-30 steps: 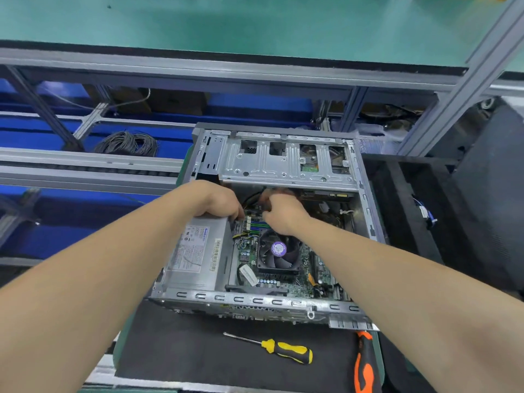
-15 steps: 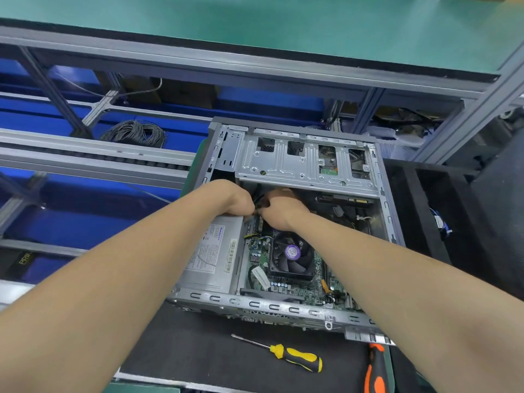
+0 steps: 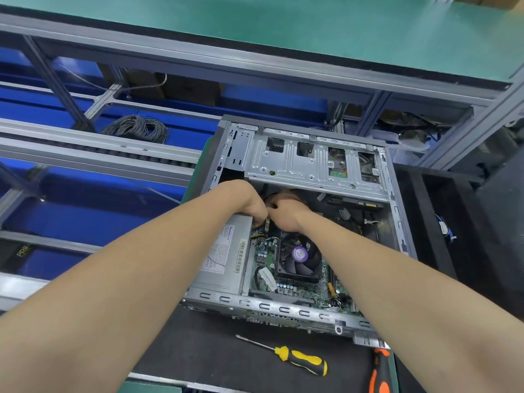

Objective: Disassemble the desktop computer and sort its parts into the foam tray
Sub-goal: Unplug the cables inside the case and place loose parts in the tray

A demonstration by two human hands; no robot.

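**Both hands deep in the open desktop case**

The black-matted worktop [image 3: 198, 350] carries the desktop computer [image 3: 283, 306], which lies on its side with the side panel off and its inside facing up. Behind it run grey aluminium rails [image 3: 99, 154] over blue flooring, and a green-topped bench [image 3: 255, 24] crosses the far side. The black foam tray [image 3: 425, 217] stands just beside the case on the right, its dividers making long compartments; a small blue and white part [image 3: 445, 231] lies in one of them.

Inside the case, the silver drive cage [image 3: 309, 165] spans the far end. The grey power supply [image 3: 224, 262], label up, fills the near left corner, and the green motherboard [image 3: 263, 252] lies to its right. On the board sits the black CPU fan [image 3: 300, 255] with a purple sticker at its hub.

The left hand [image 3: 249, 201] and the right hand [image 3: 287, 212] meet knuckle to knuckle just under the drive cage, above the far edge of the power supply. The fingers of both curl down into the case around dark cabling [image 3: 267, 197]. Whether either one grips anything cannot be told, since the fingertips are hidden.

A yellow and black screwdriver [image 3: 302, 361] lies on the mat in front of the case, and an orange and black tool handle [image 3: 380, 373] lies near it to the right. A grey cable coil [image 3: 137, 128] rests beyond the rails
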